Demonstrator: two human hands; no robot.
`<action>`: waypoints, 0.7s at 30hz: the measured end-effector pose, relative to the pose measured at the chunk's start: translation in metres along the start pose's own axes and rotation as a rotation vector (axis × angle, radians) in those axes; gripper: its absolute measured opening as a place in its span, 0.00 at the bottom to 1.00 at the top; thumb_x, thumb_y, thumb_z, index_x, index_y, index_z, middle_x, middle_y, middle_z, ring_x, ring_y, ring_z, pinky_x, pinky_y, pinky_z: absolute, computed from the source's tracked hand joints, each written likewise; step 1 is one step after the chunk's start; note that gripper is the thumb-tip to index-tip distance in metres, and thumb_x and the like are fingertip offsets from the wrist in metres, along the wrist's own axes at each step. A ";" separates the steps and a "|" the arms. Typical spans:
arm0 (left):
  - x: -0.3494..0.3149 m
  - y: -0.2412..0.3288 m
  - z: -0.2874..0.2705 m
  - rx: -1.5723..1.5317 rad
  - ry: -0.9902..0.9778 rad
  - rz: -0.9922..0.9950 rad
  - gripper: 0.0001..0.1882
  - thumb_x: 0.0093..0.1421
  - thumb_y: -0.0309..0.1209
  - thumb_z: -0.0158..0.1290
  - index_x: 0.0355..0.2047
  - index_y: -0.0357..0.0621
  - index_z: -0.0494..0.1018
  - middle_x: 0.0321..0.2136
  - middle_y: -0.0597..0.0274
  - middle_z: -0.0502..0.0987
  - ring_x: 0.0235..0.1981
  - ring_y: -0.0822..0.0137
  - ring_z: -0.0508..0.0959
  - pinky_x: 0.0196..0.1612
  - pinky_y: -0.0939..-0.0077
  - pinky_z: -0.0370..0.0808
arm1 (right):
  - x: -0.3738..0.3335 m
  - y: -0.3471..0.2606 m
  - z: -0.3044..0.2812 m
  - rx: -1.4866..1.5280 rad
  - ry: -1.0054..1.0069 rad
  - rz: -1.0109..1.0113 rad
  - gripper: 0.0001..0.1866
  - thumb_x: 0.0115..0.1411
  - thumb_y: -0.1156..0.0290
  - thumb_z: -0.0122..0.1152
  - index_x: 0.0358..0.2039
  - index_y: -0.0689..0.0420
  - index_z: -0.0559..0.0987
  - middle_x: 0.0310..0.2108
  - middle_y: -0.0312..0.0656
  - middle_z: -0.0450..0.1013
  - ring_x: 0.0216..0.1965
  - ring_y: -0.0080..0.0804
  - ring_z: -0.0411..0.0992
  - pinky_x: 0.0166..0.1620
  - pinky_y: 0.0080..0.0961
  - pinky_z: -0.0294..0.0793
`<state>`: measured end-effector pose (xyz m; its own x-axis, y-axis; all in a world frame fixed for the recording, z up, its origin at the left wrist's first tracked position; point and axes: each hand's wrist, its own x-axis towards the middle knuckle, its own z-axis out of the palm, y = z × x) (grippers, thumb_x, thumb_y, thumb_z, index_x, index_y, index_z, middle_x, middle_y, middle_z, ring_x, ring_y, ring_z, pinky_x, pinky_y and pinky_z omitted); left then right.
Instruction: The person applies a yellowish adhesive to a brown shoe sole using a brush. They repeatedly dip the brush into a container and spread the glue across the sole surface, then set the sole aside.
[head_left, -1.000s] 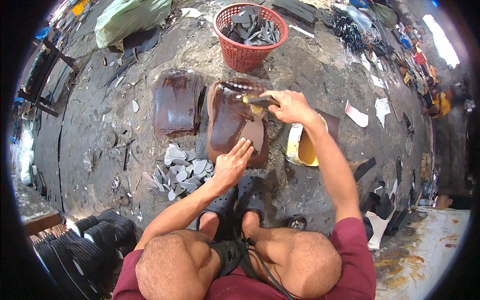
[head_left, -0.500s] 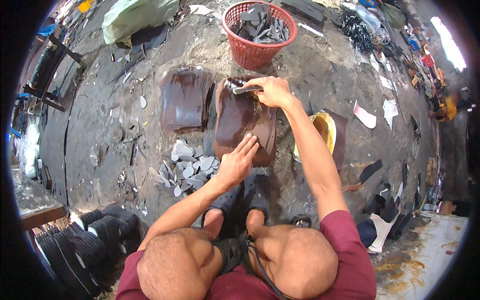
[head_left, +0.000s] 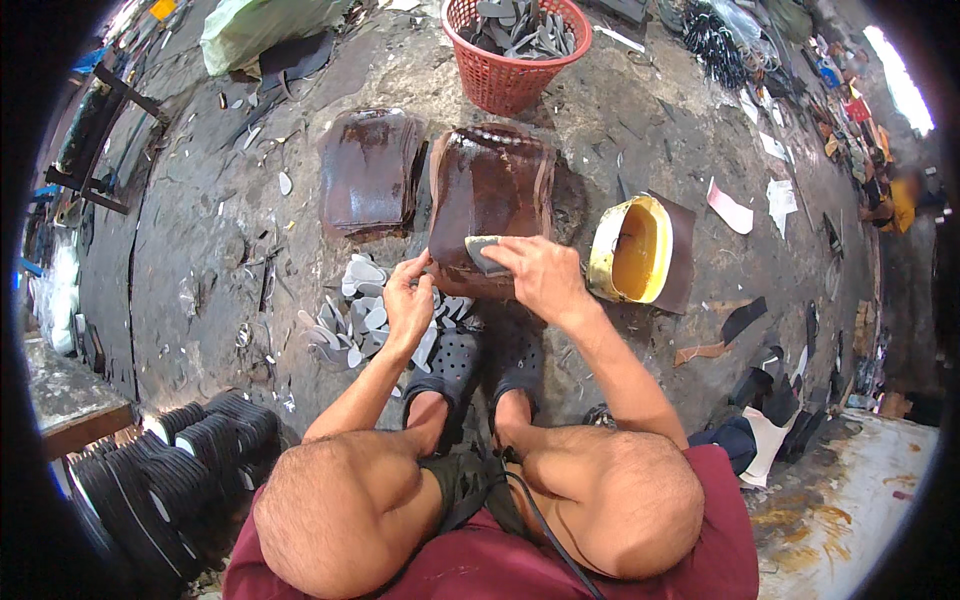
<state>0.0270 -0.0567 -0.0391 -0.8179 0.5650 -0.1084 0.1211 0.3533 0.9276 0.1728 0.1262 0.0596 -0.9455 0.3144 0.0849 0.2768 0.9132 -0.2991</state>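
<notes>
At the far left, rows of black soles (head_left: 215,445) stand packed on edge beside a low wooden-edged counter (head_left: 88,428). Farther off, a pale green plastic sack (head_left: 255,38) lies on the floor (head_left: 230,290). Next comes a squarish stack of dark brown sheets (head_left: 368,172), glossy in patches, and nearer the person a loose heap of grey and white cut pieces (head_left: 365,320). The left hand (head_left: 408,303) is just above this heap, its fingers curled and a fingertip at the near left corner of a second stack of brown sheets (head_left: 490,190); I cannot tell whether it pinches the edge. That second stack lies on the floor in front of the person's dark clogs (head_left: 447,358), its top shiny and wet-looking. Beyond it stands a red basket (head_left: 508,88) filled with grey pieces. The right hand (head_left: 548,278) pinches a flat grey tool (head_left: 484,256) between thumb and fingers, over the near part of the second stack. Farther right, a yellow-smeared container (head_left: 605,255) holds amber liquid (head_left: 640,258), beside a brown sheet (head_left: 682,252). A pinkish-white scrap (head_left: 729,207) lies beyond.
</notes>
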 end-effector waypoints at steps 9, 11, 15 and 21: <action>-0.003 0.012 -0.004 -0.078 -0.054 -0.095 0.23 0.61 0.20 0.51 0.57 0.41 0.78 0.46 0.58 0.81 0.48 0.69 0.79 0.54 0.74 0.73 | -0.046 -0.013 0.032 -0.175 0.175 -0.154 0.25 0.54 0.73 0.60 0.54 0.40 0.81 0.52 0.37 0.78 0.54 0.39 0.76 0.52 0.37 0.78; -0.001 0.002 -0.003 -0.098 -0.039 -0.037 0.22 0.62 0.21 0.52 0.56 0.44 0.79 0.45 0.56 0.82 0.45 0.69 0.80 0.49 0.75 0.76 | -0.052 -0.014 0.033 -0.204 0.166 -0.154 0.26 0.53 0.73 0.60 0.54 0.39 0.81 0.53 0.37 0.78 0.55 0.38 0.75 0.52 0.37 0.78; -0.002 0.015 0.001 -0.217 0.003 -0.122 0.19 0.63 0.24 0.57 0.54 0.37 0.79 0.41 0.59 0.82 0.41 0.70 0.81 0.48 0.76 0.76 | -0.055 -0.014 0.011 0.136 -0.046 -0.036 0.26 0.55 0.76 0.62 0.55 0.43 0.80 0.52 0.39 0.79 0.52 0.39 0.78 0.54 0.34 0.78; 0.013 0.068 -0.001 -0.539 0.009 -0.304 0.16 0.55 0.26 0.69 0.40 0.39 0.75 0.35 0.61 0.82 0.34 0.73 0.79 0.39 0.77 0.77 | -0.033 0.009 -0.089 0.821 0.510 0.254 0.19 0.64 0.76 0.63 0.56 0.62 0.78 0.51 0.43 0.78 0.49 0.28 0.76 0.53 0.27 0.75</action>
<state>0.0240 -0.0267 0.0227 -0.7761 0.4912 -0.3954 -0.4174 0.0698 0.9060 0.2216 0.1468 0.1391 -0.6346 0.7249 0.2681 0.0741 0.4023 -0.9125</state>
